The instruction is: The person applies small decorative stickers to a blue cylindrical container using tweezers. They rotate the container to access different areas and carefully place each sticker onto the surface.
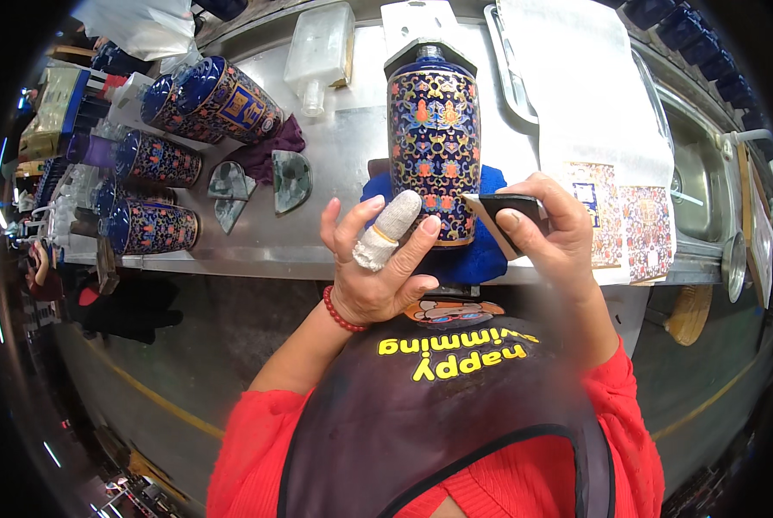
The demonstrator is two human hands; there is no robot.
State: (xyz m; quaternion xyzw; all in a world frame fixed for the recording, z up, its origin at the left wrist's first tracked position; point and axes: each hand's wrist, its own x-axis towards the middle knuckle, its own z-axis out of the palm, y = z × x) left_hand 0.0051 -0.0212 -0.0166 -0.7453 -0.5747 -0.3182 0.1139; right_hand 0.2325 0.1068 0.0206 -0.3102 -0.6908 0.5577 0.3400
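A dark blue bottle (pixel 434 138) with a dense floral pattern lies on a blue cloth (pixel 490 256), its neck pointing away from me. My left hand (pixel 376 268) is at the bottle's lower left, fingers apart. One of its fingers wears a grey cloth sleeve (pixel 397 217) held by a band; the fingertips are at or very near the bottle's side. Between thumb and fingers, my right hand (pixel 559 229) grips a flat scraper (pixel 505 207), black with a pale edge. The scraper's edge is at the bottle's lower right; whether it touches is unclear.
White sheets (pixel 580 78) and patterned decal sheets (pixel 647 226) lie at the right, before a metal sink (pixel 701 190). Several patterned bottles (pixel 231 104) stand at the left, near a purple cloth (pixel 270 151) and dark green pieces (pixel 292 180). A clear bottle (pixel 320 47) lies farther back.
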